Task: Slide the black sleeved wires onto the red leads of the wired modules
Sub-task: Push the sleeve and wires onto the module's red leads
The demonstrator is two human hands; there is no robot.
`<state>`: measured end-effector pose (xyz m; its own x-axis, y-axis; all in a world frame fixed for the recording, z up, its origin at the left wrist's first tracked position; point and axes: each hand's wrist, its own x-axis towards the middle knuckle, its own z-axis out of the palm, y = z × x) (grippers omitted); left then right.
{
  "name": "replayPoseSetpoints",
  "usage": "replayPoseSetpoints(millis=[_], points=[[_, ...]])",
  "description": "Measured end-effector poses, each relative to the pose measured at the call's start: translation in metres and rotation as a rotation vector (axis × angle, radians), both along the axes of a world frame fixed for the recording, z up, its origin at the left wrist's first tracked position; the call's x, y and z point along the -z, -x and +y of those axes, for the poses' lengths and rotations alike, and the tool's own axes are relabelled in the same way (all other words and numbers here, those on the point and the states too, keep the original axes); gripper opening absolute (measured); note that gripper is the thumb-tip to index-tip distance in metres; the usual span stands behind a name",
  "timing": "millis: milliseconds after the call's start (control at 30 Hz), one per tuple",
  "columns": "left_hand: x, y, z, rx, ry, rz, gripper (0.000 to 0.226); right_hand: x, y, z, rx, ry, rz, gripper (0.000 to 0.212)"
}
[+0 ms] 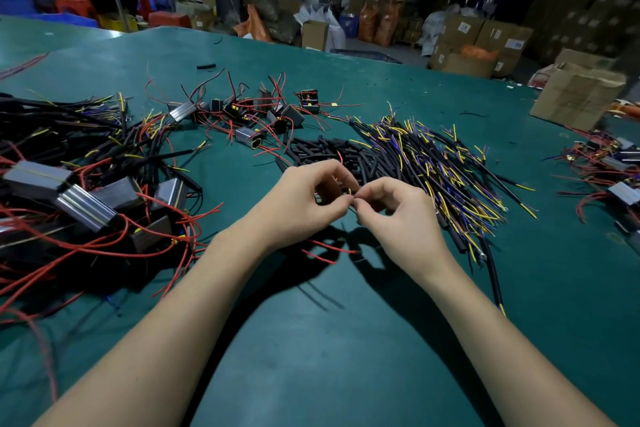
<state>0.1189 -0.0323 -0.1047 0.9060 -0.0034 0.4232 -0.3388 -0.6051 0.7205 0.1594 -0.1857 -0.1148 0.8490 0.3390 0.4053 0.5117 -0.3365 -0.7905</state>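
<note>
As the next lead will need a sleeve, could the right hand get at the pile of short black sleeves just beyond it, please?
Probably yes: the pile of short black sleeves lies uncovered just beyond the right hand. That hand now pinches a thin wire against the left hand, so it must let go first.

Wire heaps (433, 166) flanking bare mat (329, 340)

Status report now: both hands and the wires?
Left hand and right hand pinch thin wire ends together. Black sleeved wires piled just behind. Nothing blocking.
</note>
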Motion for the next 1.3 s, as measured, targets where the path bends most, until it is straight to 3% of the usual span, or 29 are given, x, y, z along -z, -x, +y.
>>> replayPoseSetpoints(millis=[200,367,600,767,933,1067,1133,1300], points=[[-0.002,-0.001,0.005,0.032,-0.206,-0.007,0.009,-0.002,-0.006,-0.006,-0.12,0.001,0.283,0.007],[-0.003,-0.002,0.002,0.028,-0.371,0.002,0.009,-0.003,-0.008,-0.012,-0.147,0.044,0.341,0.008],[-0.002,-0.002,-0.002,-0.006,-0.443,0.002,0.015,-0.003,-0.009,-0.014,-0.15,0.057,0.315,0.007],[0.003,-0.003,-0.005,-0.113,-0.549,0.002,0.021,0.001,-0.006,-0.009,-0.025,0.209,-0.016,0.006],[0.006,-0.007,-0.009,-0.132,-0.205,0.213,0.018,0.0,0.001,-0.006,0.076,0.52,-0.599,0.008],[0.003,-0.009,-0.008,-0.146,0.077,0.279,0.021,-0.003,0.001,0.0,0.113,0.578,-0.799,0.005],[0.002,-0.008,-0.007,-0.127,0.092,0.259,0.017,-0.001,-0.001,-0.002,0.093,0.526,-0.716,0.006],[0.001,-0.003,-0.005,-0.059,-0.115,0.204,0.007,0.007,-0.008,-0.012,-0.056,0.29,-0.351,0.01]])
